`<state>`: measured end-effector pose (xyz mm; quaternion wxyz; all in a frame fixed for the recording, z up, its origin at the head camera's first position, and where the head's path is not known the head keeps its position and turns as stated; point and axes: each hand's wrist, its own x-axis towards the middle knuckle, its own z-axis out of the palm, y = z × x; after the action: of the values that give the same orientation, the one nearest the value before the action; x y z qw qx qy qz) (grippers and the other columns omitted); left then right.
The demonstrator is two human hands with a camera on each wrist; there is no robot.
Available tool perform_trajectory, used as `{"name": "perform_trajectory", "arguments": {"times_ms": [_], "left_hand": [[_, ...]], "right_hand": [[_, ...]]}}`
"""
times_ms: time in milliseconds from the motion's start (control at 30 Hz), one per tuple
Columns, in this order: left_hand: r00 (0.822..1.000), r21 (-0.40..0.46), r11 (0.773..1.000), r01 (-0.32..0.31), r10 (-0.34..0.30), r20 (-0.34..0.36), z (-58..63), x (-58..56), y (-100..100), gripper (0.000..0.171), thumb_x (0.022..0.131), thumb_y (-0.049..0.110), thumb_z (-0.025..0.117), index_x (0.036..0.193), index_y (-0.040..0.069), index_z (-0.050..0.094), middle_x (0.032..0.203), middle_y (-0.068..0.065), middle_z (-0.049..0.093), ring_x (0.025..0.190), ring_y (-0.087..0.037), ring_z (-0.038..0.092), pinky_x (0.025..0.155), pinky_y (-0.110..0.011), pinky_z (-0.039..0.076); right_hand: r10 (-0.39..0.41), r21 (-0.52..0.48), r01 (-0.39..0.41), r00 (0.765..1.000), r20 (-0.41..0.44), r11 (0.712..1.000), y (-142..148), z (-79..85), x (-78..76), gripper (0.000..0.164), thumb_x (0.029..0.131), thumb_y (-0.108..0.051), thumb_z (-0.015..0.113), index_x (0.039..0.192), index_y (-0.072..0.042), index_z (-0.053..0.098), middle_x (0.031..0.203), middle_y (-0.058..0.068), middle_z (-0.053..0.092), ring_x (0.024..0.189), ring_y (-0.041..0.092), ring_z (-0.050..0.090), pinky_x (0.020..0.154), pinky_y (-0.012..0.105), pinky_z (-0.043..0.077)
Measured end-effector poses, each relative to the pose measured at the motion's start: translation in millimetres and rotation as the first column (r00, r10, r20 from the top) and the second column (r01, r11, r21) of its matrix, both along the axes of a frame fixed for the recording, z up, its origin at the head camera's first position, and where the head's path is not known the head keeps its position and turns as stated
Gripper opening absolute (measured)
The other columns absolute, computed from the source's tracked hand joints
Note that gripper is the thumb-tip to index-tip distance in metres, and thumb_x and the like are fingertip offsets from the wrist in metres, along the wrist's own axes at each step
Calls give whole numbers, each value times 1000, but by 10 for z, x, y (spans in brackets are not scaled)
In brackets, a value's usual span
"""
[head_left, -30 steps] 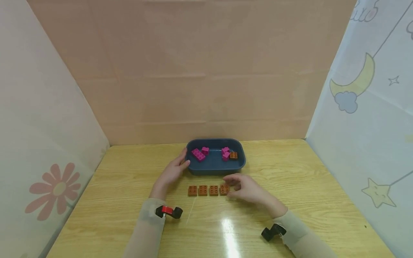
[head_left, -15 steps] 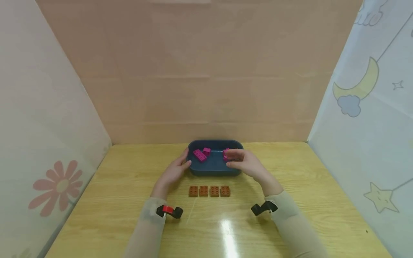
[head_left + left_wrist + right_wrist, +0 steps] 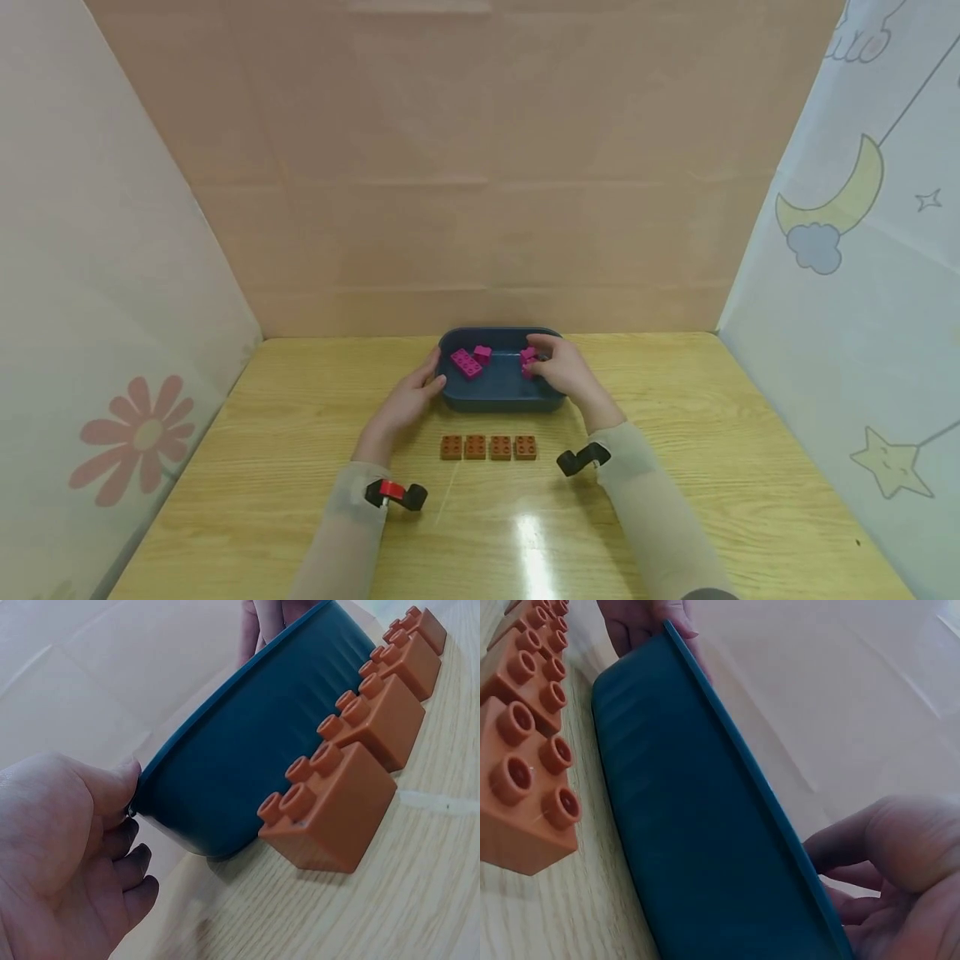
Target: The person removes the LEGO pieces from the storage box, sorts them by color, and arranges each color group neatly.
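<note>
On the table, near to far:

Table: your wooden table [image 3: 675, 500] carries everything, with both of your sleeved forearms lying over its near part.

Brick row: four orange bricks [image 3: 488, 447] sit side by side, studs up, just in front of the tray and between your two wrists.

Left hand: your left hand [image 3: 405, 402] rests against the tray's left end, thumb hooked on the rim and fingers loosely curved along the outer wall; the left wrist view shows the thumb [image 3: 112, 787] on the rim's edge.

Tray: the dark blue tray [image 3: 495, 398] stands behind the brick row, its near wall just beside the bricks but apart from them.

Right hand: your right hand [image 3: 564, 372] reaches over the tray's right end, fingers curled down inside it; what they close on is hidden, so you cannot tell whether they grip anything.

Tray contents: a long pink brick [image 3: 466, 363] and a small pink brick [image 3: 482, 354] lie at the left; another pink brick [image 3: 527, 357] shows at your right fingertips.
</note>
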<state>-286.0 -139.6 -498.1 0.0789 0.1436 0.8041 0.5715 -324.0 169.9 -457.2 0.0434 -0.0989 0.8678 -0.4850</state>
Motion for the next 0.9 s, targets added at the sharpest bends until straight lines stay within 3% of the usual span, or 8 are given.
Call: {"name": "perform_trajectory", "arguments": {"times_ms": [233, 500, 733, 900], "left_hand": [[1000, -2, 1000, -6, 6, 3, -12, -5, -3, 66, 116, 18, 47, 172, 11, 14, 179, -4, 8, 164, -25, 5, 132, -48, 9], [1000, -15, 1000, -1, 1, 0, -23, -13, 3, 67, 116, 20, 48, 173, 12, 13, 179, -3, 8, 164, -25, 5, 132, -48, 10], [1000, -6, 1000, -3, 3, -3, -36, -27, -2, 67, 116, 19, 48, 173, 12, 14, 179, -4, 8, 164, -25, 5, 132, -49, 9], [1000, -7, 1000, -6, 6, -2, -30, -24, -10, 67, 116, 19, 49, 172, 12, 15, 179, -4, 9, 164, -26, 5, 132, -50, 9]], "right_hand": [[34, -42, -32, 998, 52, 999, -59, -36, -67, 58, 101, 7, 63, 157, 2, 50, 152, 26, 57, 136, 39, 59, 106, 49, 55], [124, -69, -119, 989, 85, 991, -117, -73, -109, 60, 100, 9, 62, 158, -3, 52, 155, 24, 55, 141, 38, 55, 106, 51, 55], [122, 135, -118, 992, -25, 984, -93, -71, -140, 51, 97, 11, 65, 146, 0, 64, 137, 22, 68, 125, 37, 64, 105, 52, 55], [123, 204, -114, 992, -27, 972, -84, -68, -159, 46, 96, 10, 67, 140, -2, 70, 126, 17, 73, 119, 35, 66, 105, 54, 54]]}}
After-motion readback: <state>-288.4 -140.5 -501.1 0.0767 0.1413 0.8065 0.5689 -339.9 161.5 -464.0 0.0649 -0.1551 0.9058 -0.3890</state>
